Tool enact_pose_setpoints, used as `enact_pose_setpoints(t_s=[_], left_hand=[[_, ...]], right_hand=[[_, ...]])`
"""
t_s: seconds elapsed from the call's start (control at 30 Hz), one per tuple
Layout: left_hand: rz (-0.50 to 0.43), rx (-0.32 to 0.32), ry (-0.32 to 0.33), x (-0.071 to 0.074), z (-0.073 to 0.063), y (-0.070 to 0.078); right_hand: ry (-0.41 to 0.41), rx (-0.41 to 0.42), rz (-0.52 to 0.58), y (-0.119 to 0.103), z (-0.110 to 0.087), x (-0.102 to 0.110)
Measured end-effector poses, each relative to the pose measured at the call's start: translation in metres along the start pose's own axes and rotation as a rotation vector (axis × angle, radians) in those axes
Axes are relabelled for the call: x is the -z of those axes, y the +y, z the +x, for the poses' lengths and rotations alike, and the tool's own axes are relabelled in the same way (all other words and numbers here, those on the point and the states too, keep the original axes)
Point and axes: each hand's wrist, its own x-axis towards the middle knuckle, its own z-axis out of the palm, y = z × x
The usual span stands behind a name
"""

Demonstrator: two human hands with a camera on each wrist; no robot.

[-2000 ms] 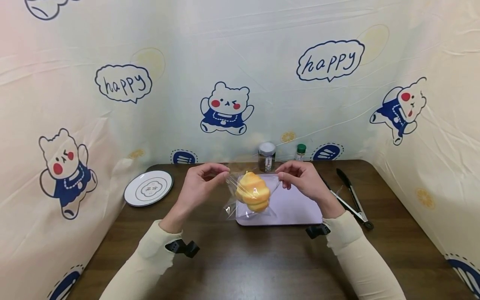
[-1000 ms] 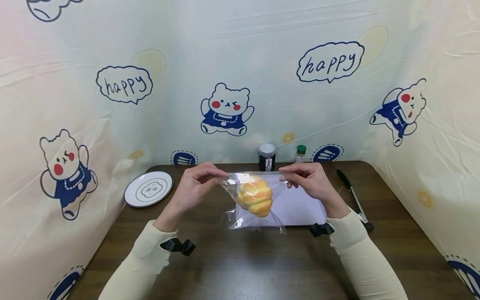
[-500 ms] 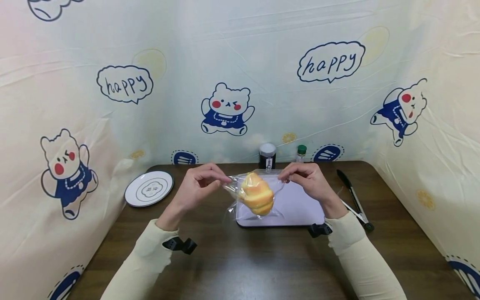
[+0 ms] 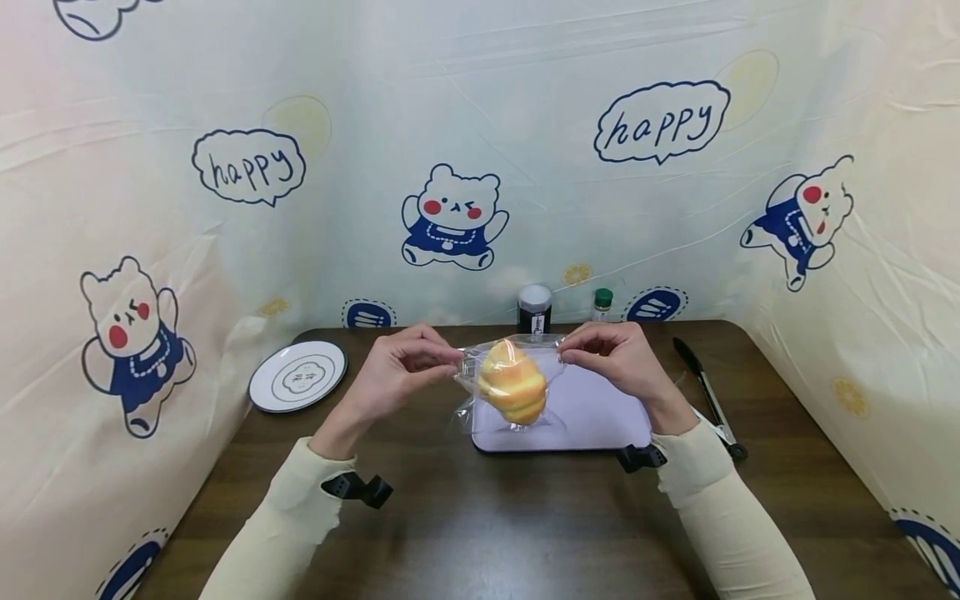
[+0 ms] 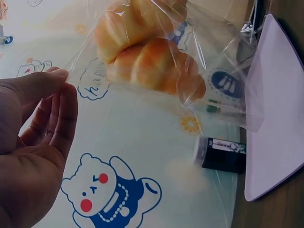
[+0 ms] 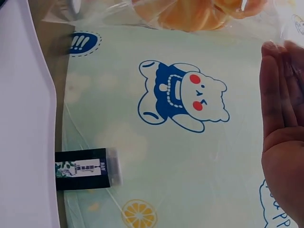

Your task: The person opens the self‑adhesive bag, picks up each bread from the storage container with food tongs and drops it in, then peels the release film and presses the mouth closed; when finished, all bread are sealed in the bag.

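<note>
A golden, ridged bread roll (image 4: 513, 390) hangs inside a clear plastic bag (image 4: 467, 371), above the near left part of a lavender board (image 4: 600, 421). My left hand (image 4: 401, 367) pinches the bag's upper left corner between thumb and fingers. The opposite upper corner is pinched by my right hand (image 4: 618, 362). In the left wrist view, the bag (image 5: 242, 95) hangs loosely below the bread (image 5: 152, 66), while the thumb and index finger of the left hand (image 5: 38, 152) meet on its edge. The right wrist view catches only part of the bread (image 6: 190, 14) and the right hand (image 6: 287, 128).
A white plate (image 4: 297, 377) lies at the table's left. Behind the board stand a dark jar (image 4: 534, 312) with a grey lid and a small green-capped bottle (image 4: 602, 304). Tongs (image 4: 708, 396) lie on the right, partly behind my right forearm. Printed cloth (image 4: 450, 108) encloses the table.
One second ago the bag's top edge was stretched straight between my hands; now it is slacker and the bread sits slightly higher. Both hands stay pinching the corners in nearly the same place.
</note>
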Motion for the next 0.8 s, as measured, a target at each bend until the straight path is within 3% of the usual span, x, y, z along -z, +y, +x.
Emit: enact_pose_setpoints(t_s=[0.37,0.57,0.67,0.8], left_hand=[[0.106,0.043,-0.105,0.000,0.001,-0.005],[0.190,0.083,-0.086,-0.011,0.004,-0.002],[0.241,0.058,-0.085,-0.022,0.008,0.002],[0.299,-0.017,-0.131,-0.041,0.017,0.010]], right_hand=[[0.041,0.030,-0.090,-0.017,0.003,-0.006],[0.026,0.041,-0.099,-0.026,0.005,-0.010],[0.001,0.045,-0.114,-0.029,0.006,-0.012],[-0.056,0.106,-0.168,-0.034,0.008,-0.015]])
